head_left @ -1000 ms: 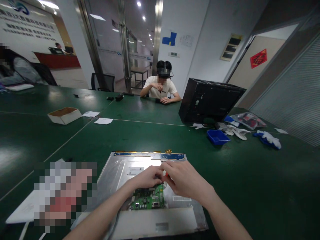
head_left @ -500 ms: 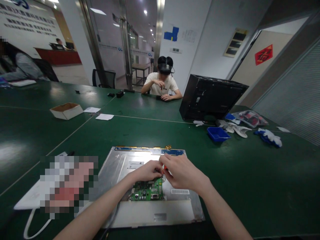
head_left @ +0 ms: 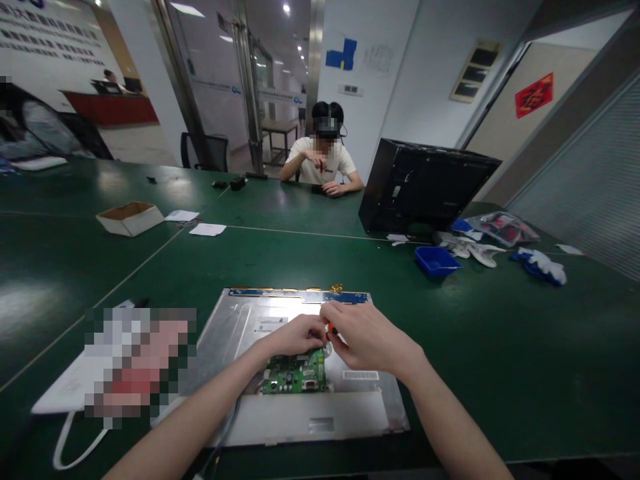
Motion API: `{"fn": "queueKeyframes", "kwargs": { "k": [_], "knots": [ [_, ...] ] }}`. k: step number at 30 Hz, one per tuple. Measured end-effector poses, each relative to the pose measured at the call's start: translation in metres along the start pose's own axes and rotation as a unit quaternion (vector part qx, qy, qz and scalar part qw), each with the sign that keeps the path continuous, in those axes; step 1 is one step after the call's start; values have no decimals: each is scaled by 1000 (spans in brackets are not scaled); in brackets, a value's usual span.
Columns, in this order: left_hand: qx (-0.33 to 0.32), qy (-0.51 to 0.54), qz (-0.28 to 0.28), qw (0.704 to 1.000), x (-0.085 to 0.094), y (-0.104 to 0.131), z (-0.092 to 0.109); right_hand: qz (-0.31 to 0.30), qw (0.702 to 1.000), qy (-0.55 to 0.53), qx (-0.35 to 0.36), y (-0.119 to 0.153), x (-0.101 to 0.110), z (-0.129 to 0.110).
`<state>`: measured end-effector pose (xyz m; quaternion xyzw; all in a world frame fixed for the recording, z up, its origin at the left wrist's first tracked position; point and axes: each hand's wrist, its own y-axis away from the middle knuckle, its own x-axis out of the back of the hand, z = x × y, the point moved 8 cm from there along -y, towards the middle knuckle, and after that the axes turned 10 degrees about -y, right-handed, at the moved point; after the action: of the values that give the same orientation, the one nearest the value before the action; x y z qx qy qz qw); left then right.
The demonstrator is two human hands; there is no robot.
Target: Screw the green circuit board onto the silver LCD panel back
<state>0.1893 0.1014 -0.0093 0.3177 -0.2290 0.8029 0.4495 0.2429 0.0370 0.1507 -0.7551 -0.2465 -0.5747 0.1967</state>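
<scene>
Metal panel point(head_left: 245, 333), white label point(head_left: 361, 375) illegible

The metal panel point(head_left: 290, 307) gleams smooth, the green tabletop point(head_left: 280, 260) is glossy, and the blue tray point(head_left: 437, 261) looks plastic.

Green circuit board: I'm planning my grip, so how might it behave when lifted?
The green circuit board probably feels stiff: its face looks flat. Exposed components suggest it's fragile. It's likely light, being much smaller than the metal panel beneath.
</scene>
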Motion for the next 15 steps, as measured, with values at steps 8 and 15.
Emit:
{"fn": "queueKeyframes", "kwargs": {
  "k": [8, 15],
  "knots": [
    [-4, 1, 7, 1000, 3, 0, 4, 11, 999, 27, -45, -8, -3, 11],
    [0, -5, 7, 1000, 5, 0, 7, 2, 1000, -22, -11, -1, 1, 10]
  ]
}}
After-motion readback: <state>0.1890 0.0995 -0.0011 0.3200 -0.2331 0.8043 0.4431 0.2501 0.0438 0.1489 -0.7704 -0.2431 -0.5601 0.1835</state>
